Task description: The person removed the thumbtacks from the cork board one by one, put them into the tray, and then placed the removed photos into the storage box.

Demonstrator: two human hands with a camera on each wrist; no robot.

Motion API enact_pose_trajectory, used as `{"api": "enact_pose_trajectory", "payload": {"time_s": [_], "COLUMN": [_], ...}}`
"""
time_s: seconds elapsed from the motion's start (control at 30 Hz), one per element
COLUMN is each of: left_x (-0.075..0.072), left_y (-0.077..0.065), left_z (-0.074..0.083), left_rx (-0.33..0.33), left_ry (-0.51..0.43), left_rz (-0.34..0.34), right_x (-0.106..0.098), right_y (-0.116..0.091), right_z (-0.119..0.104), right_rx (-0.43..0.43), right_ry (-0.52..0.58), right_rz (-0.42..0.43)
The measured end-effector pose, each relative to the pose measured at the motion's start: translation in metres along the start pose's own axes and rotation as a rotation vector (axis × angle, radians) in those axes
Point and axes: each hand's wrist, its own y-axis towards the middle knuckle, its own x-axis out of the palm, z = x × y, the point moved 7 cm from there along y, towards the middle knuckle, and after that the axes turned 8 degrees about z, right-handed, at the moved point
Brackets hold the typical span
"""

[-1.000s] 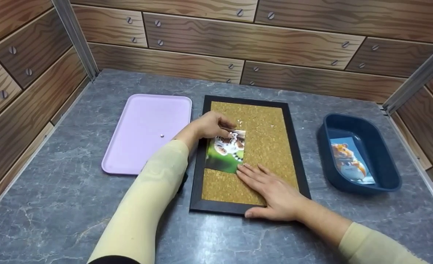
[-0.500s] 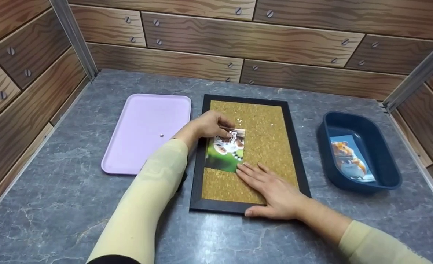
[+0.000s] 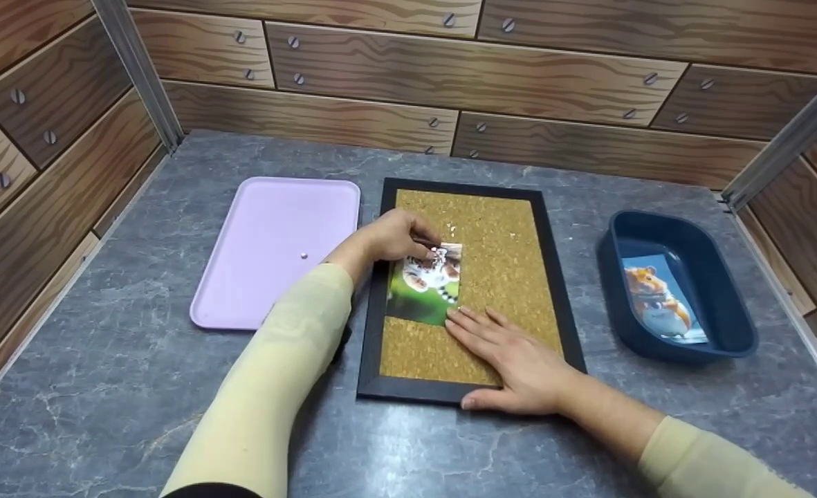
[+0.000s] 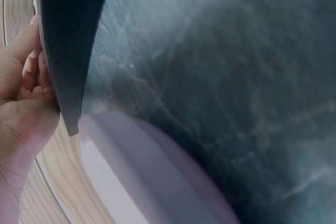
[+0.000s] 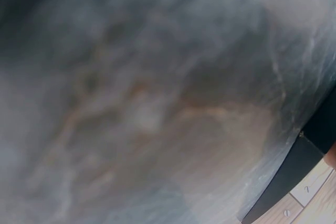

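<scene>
In the head view, a cork board (image 3: 508, 277) in a black frame lies on the table. A photo (image 3: 422, 301) of a striped, white-faced animal on green lies at its left side. The left hand (image 3: 398, 235) is at the photo's upper edge, fingers bent, thumb over the photo; whatever lies between thumb and fingers is hidden. The right hand (image 3: 519, 366) rests flat with straight fingers on the board, fingertips at the photo's lower right corner, thumb on the frame's front edge. Small whitish bits (image 3: 452, 229) lie on the cork beyond the photo.
Left of the board lies a lilac tray (image 3: 263, 207) bearing one small silvery ball-like piece (image 3: 304, 256). To the right stands a dark blue bin (image 3: 726, 304) holding a hamster photo (image 3: 664, 308). Wood-patterned walls (image 3: 380, 69) enclose the table.
Both hands and the photo keep nearly the same places. The whole head view has shifted only very slightly.
</scene>
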Motion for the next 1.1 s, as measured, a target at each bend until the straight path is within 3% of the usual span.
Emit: {"api": "enact_pose_trajectory", "payload": {"time_s": [0.67,1.1], "left_x": [0.0003,0.0005], "left_y": [0.0008,0.0015], "left_z": [0.0,-0.0001], "left_rx": [-0.051,-0.019], "left_ry": [0.014,0.015], "left_rz": [-0.007,0.003], "right_x": [-0.0008,-0.0014], "right_y": [-0.0004,0.0004], "right_z": [-0.0013,-0.0018], "right_rx": [-0.003,-0.009], "right_ry": [0.002,-0.005], "right_rz": [0.009,0.012]}}
